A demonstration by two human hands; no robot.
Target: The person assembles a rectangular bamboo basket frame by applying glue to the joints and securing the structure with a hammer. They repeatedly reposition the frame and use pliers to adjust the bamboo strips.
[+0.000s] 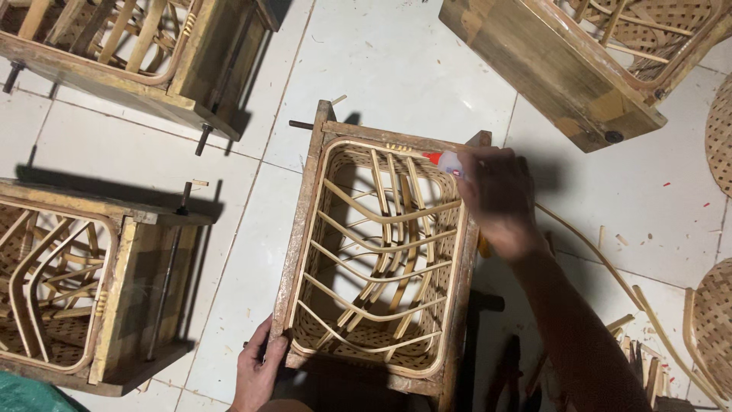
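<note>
A rattan basket (374, 252) with bent cane ribs sits inside a wooden box mould (299, 221) on the tiled floor, right below me. My right hand (496, 191) is shut on a small glue bottle (446, 162) with a red tip, and the tip points at the basket's far right rim. My left hand (258, 370) grips the mould's near left corner.
Three more wooden moulds with rattan frames lie around: one at far left (137, 53), one at left (84, 282), one at far right (564, 69). Woven discs (717, 320) and loose cane strips (610, 267) lie at the right. Dark tools (503, 366) rest by my right arm.
</note>
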